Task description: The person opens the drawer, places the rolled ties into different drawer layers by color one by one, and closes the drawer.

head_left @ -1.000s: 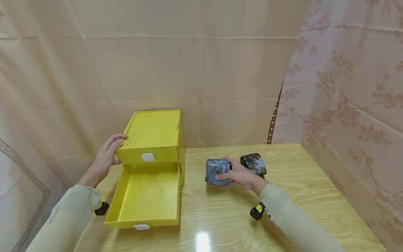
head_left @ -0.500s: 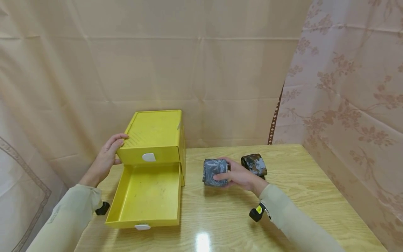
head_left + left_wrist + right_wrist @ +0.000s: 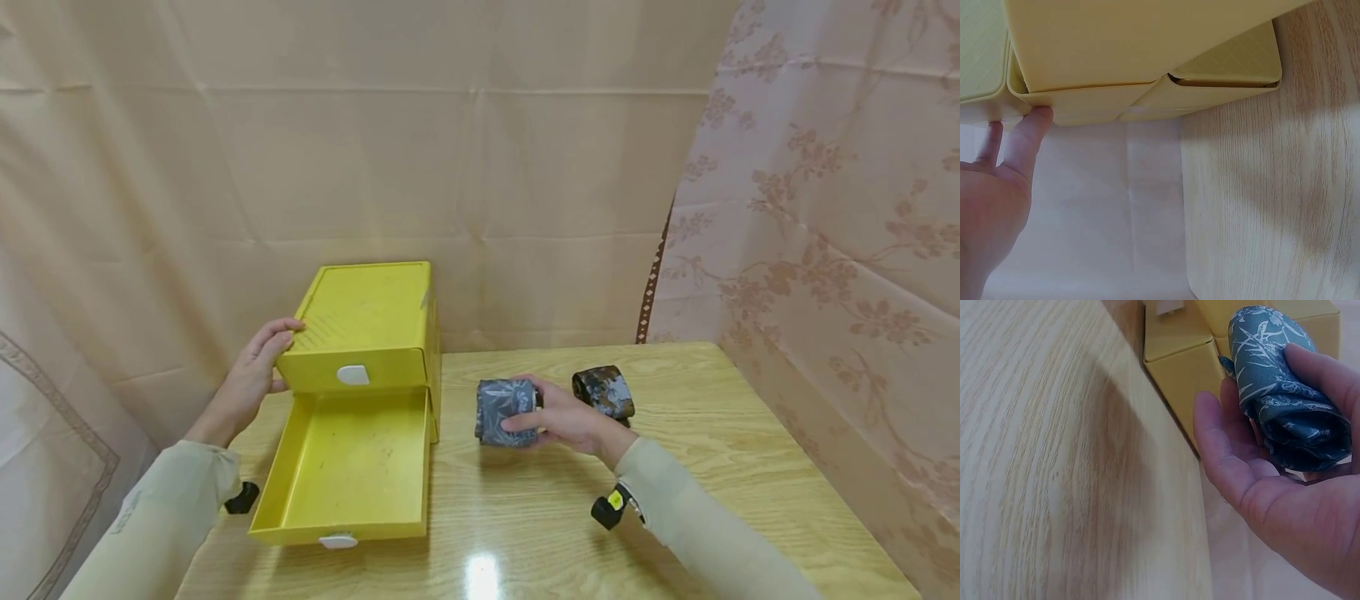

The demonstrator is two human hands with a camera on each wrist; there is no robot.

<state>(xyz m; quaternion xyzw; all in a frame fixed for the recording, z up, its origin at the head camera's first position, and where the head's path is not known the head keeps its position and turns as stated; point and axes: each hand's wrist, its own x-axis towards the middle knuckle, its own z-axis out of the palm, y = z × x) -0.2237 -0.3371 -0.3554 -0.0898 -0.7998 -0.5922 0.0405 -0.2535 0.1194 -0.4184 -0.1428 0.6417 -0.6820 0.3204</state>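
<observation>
Here, right hand [image 3: 572, 421], fingers curled, grips rolled grey leaf-patterned cloth [image 3: 495, 407]: likely light, soft; hold mid-roll. Left hand [image 3: 247, 382], fingers straight, touches yellow plastic drawer unit [image 3: 375, 308].

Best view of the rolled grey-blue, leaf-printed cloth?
Right wrist: the rolled grey-blue, leaf-printed cloth is close up, print and folded end clear. Head shows it smaller, partly covered by the right hand. Left wrist doesn't show it.
</observation>
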